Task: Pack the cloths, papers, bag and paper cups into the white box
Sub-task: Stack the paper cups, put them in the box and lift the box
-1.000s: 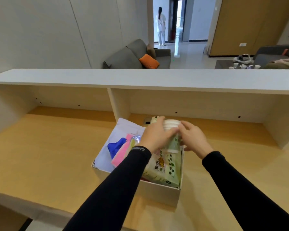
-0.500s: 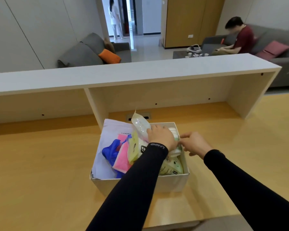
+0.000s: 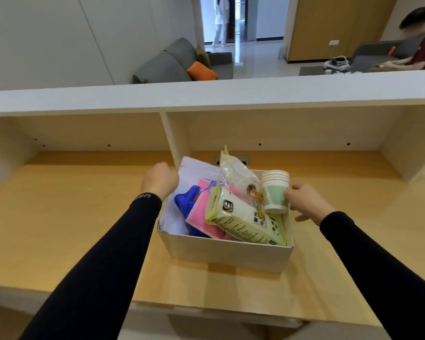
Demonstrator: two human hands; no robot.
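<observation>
The white box [image 3: 226, 253] stands on the wooden desk in front of me. Inside it, white papers [image 3: 194, 170] lean against the far left side, with a blue cloth [image 3: 185, 200] and a pink cloth [image 3: 201, 214] beside them. A yellow-green printed bag [image 3: 245, 217] lies slanted on top, its clear end sticking up. A stack of paper cups [image 3: 274, 192] sits upright in the far right corner. My right hand [image 3: 304, 202] grips the cups from the right. My left hand [image 3: 160, 180] hovers by the box's far left corner, fingers curled, with nothing seen in it.
A white-topped shelf [image 3: 206, 94] spans the back of the desk, and its upright divider [image 3: 174, 133] stands just behind the box. A socket plate [image 3: 231, 159] lies behind the box. The desk's front edge [image 3: 206, 307] is near me. Two people are far behind.
My left hand has let go of the cups and moved left to the box's corner. The cup stack now stands in the box's right corner, with only my right hand on it.
</observation>
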